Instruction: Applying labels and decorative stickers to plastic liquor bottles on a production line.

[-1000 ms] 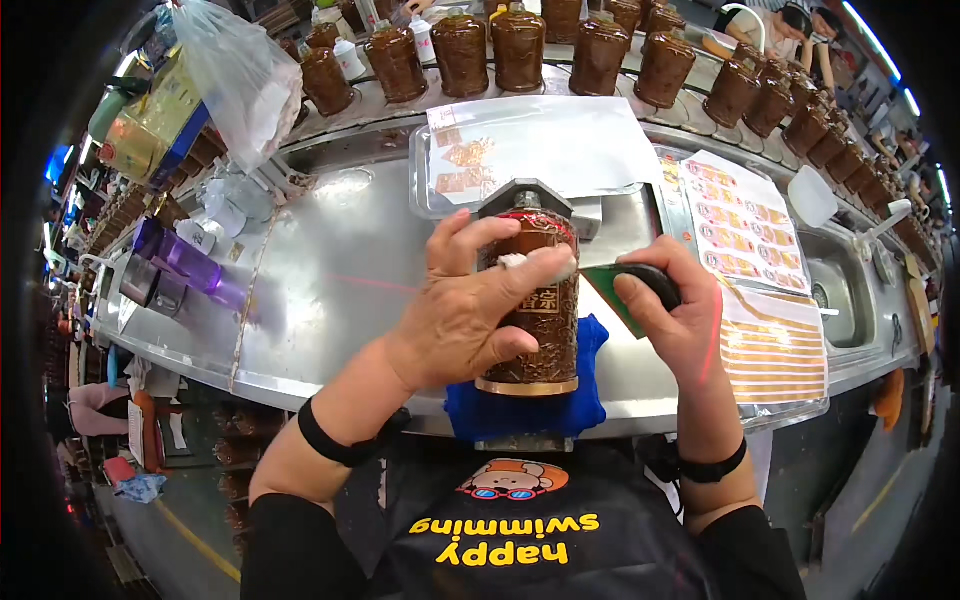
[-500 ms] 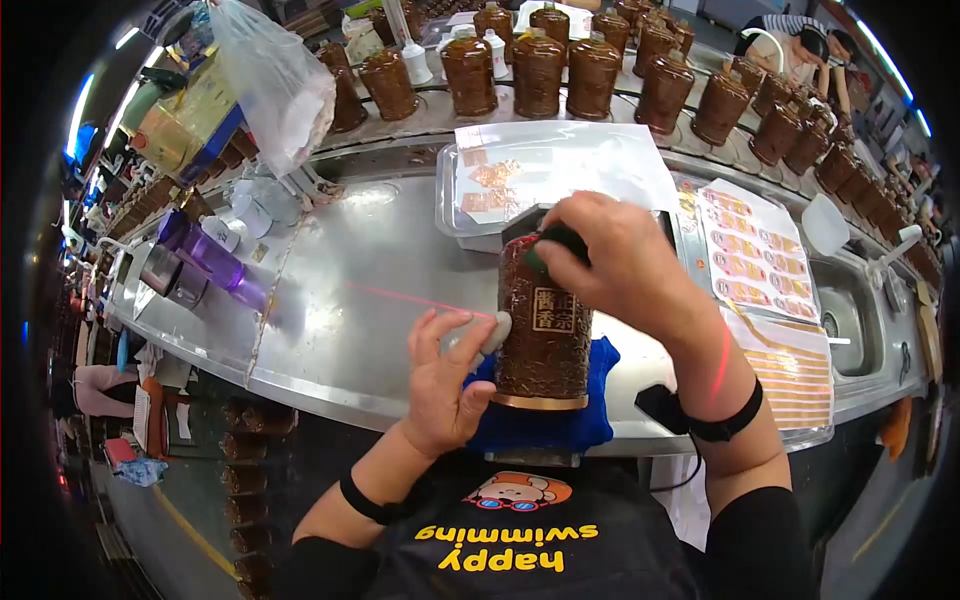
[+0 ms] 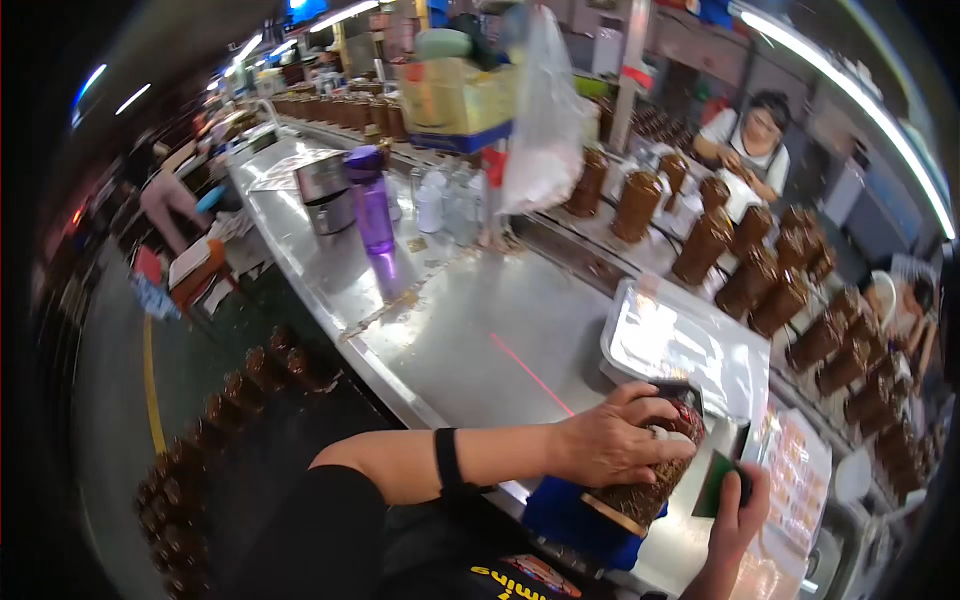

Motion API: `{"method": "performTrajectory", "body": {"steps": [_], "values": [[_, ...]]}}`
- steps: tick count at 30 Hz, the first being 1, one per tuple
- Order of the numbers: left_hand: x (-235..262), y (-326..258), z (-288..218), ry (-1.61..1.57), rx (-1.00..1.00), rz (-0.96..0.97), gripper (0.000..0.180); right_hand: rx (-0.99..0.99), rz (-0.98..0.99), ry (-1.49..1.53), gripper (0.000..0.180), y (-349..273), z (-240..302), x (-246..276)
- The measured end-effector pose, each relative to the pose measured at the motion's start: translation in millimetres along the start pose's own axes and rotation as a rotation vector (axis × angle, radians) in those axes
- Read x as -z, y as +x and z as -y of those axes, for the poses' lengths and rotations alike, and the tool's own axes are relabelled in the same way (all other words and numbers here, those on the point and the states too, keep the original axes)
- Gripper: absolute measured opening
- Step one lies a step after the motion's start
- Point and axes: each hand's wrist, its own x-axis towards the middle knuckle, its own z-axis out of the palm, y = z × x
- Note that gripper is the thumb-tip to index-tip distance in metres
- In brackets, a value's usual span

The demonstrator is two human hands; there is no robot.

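My left hand (image 3: 612, 436) lies across a brown, embossed ceramic bottle (image 3: 645, 492), its fingers wrapped over the side. A small whitish piece, which I cannot make out clearly, shows at those fingers. The bottle is tilted in view, with a gold band round its base and a dark top. Beneath it is a crumpled blue cloth (image 3: 560, 508). To the right of the bottle, apart from it, my right hand (image 3: 738, 520) grips a flat green scraper (image 3: 712, 484) with a black part under the fingers.
Behind the bottle sits a clear plastic tray (image 3: 625, 330) with a shiny sheet on it. Label sheets (image 3: 800, 465) lie to the right, near a sink. A purple bottle (image 3: 374, 205) stands farther left. Brown bottles (image 3: 637, 205) line the far ledge; a co-worker (image 3: 748, 150) sits beyond.
The view has swung left. My left hand has closed over the bottle's side. My right hand has come away from the bottle's top with the green scraper.
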Motion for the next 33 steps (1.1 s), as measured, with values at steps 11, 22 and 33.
{"method": "performTrajectory", "body": {"steps": [11,22,33], "values": [[3,-5,-22,-0.227,-0.013,-0.102,0.031,0.248,0.416,-0.122,0.067,-48,-20,5],[-46,24,39,-1.621,1.14,-0.216,0.049,0.27,0.196,-0.158,0.073,-71,-12,-51],[28,8,0,-1.416,0.659,-0.297,0.039,0.065,0.23,0.171,0.065,-63,9,-18]]}}
